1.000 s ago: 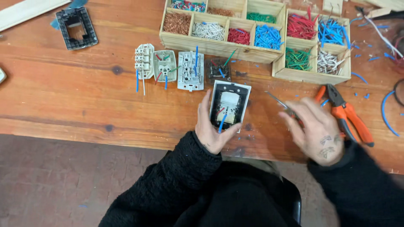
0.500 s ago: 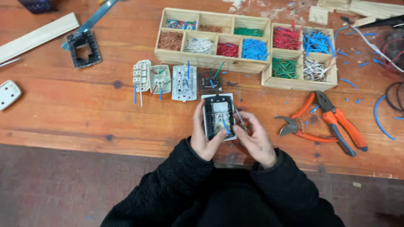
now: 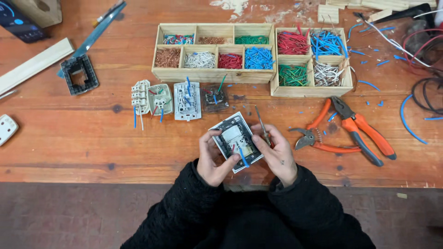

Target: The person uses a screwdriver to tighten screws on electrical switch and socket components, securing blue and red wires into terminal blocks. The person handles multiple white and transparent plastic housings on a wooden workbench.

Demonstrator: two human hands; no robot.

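Both my hands hold a square switch module (image 3: pixel 236 139) with a white centre and dark frame, back side up, just above the near table edge. My left hand (image 3: pixel 213 157) grips its left side with the thumb on the frame. My right hand (image 3: pixel 277 152) pinches the module's right edge and also holds a thin screwdriver (image 3: pixel 263 126) whose shaft points away from me. A short blue wire (image 3: pixel 242 157) sticks out of the module toward me.
Several wired socket parts (image 3: pixel 161 99) lie in a row beyond my hands. Two wooden trays (image 3: pixel 212 74) (image 3: pixel 310 90) hold sorted coloured wire pieces. Orange pliers (image 3: pixel 362 129) and orange cutters (image 3: pixel 318 136) lie to the right. A black frame (image 3: pixel 79 74) and white plate (image 3: pixel 6 129) sit left.
My right hand has come in from the right with the screwdriver and joined the left on the module. The view has shifted so the trays sit further left and lower.
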